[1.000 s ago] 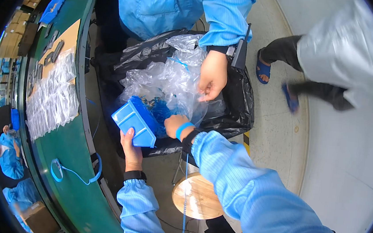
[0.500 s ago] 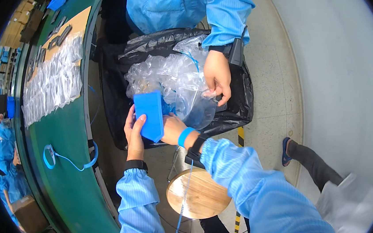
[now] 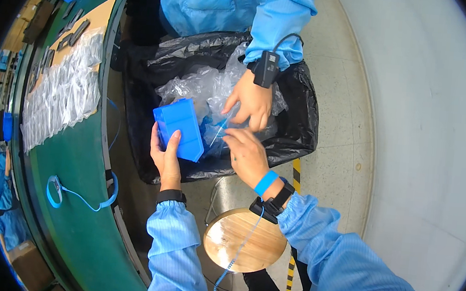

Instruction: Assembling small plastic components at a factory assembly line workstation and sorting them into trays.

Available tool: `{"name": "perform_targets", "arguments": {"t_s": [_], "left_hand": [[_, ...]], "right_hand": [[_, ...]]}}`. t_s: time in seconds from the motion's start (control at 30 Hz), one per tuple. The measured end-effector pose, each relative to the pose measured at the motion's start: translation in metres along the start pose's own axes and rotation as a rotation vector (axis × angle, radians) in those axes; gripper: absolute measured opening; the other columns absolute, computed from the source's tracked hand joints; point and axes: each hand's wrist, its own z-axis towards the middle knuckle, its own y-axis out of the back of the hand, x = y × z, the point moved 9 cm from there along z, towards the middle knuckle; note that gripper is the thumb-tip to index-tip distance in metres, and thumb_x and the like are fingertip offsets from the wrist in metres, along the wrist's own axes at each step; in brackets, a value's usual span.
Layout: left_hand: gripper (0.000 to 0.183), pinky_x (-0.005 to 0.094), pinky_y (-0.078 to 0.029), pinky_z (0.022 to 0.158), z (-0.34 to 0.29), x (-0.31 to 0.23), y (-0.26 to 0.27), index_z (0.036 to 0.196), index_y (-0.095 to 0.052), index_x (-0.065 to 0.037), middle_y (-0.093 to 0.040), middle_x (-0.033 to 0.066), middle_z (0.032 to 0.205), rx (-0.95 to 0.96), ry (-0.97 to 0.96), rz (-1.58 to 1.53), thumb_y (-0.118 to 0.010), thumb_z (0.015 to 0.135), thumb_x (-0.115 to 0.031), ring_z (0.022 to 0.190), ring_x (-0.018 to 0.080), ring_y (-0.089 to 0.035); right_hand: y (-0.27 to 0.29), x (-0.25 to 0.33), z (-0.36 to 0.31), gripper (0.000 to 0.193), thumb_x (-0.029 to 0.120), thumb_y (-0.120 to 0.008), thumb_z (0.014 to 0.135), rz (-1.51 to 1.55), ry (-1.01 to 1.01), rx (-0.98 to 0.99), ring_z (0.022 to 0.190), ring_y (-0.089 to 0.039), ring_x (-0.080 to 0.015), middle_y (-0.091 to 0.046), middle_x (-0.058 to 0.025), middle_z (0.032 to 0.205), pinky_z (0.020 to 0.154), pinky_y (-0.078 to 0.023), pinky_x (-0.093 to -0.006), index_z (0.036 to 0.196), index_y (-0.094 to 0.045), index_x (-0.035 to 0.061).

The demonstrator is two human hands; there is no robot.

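My left hand (image 3: 164, 159) grips a blue plastic bin (image 3: 181, 130), tilted over the near left part of a box lined with a black bag (image 3: 295, 134). Crumpled clear plastic bags (image 3: 194, 85) fill the box. My right hand (image 3: 247, 157), with a blue wrist strap (image 3: 265, 183), is beside the bin, its fingers pinched together at a thin clear strip or plastic edge; what they hold, if anything, is too small to name. A co-worker's hand (image 3: 252, 100) reaches in from the far side, close to my right fingertips.
A green workbench (image 3: 83, 182) runs along the left, bearing rows of clear bags (image 3: 65, 95), dark parts (image 3: 79, 32) and a coiled blue wrist cord (image 3: 86, 202). A round wooden stool (image 3: 244, 240) stands near me. At right rises a pale wall (image 3: 428, 135).
My right hand has come out from behind the bin and moved right. The bin has shifted slightly left and up. The co-worker's hand has moved left, nearer my fingers.
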Motion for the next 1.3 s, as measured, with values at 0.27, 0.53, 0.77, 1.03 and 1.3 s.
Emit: {"name": "perform_targets", "arguments": {"t_s": [0.27,0.53,0.77,1.03,1.3], "left_hand": [[0.070,0.0340,-0.033,0.098,0.006,-0.002,0.004,0.128,-0.041,0.001,-0.046,0.0160,0.123,-0.018,-0.099,0.046,-0.074,0.069,-0.022,0.113,0.0241,-0.044],[0.071,0.0356,-0.032,0.098,0.007,0.002,0.007,0.128,-0.041,0.000,-0.045,0.0163,0.123,-0.034,-0.126,0.045,-0.074,0.068,-0.022,0.114,0.0256,-0.044],[0.071,0.0341,-0.033,0.098,0.005,-0.001,0.010,0.128,-0.040,0.002,-0.047,0.0164,0.122,-0.056,-0.098,-0.021,-0.073,0.070,-0.021,0.112,0.0237,-0.045],[0.070,0.0329,-0.034,0.097,0.003,-0.003,0.014,0.128,-0.040,0.003,-0.049,0.0158,0.120,-0.097,-0.084,-0.124,-0.073,0.071,-0.021,0.110,0.0227,-0.047],[0.070,0.0330,-0.034,0.096,0.005,-0.003,0.016,0.127,-0.041,0.002,-0.050,0.0163,0.119,-0.126,-0.103,-0.100,-0.073,0.071,-0.024,0.109,0.0231,-0.047]], "right_hand": [[0.006,-0.054,-0.002,0.028,0.029,-0.065,0.076,-0.053,-0.489,0.018,0.079,-0.058,-0.0337,-0.062,-0.0137,0.085,0.069,-0.046,-0.0425,0.081,-0.060,0.0020],[-0.022,-0.070,0.012,0.061,0.059,-0.055,0.074,-0.079,-0.543,0.232,0.070,-0.061,-0.0374,-0.062,-0.0205,0.070,0.063,-0.047,-0.0447,0.067,-0.062,-0.0003],[-0.028,-0.084,0.028,0.067,0.066,-0.055,0.070,-0.146,-0.646,0.213,0.075,-0.061,-0.0371,-0.063,-0.0216,0.076,0.068,-0.046,-0.0454,0.075,-0.065,0.0001],[-0.017,-0.076,0.055,0.032,0.028,-0.074,0.069,0.070,-0.139,-0.092,0.087,-0.059,-0.0205,-0.063,-0.0094,0.093,0.073,-0.046,-0.0317,0.089,-0.064,0.0039],[0.011,-0.066,0.063,0.037,0.031,-0.076,0.063,0.003,-0.002,-0.165,0.100,-0.048,-0.0335,-0.061,-0.0124,0.097,0.083,-0.038,-0.0438,0.090,-0.064,0.0088]]}}
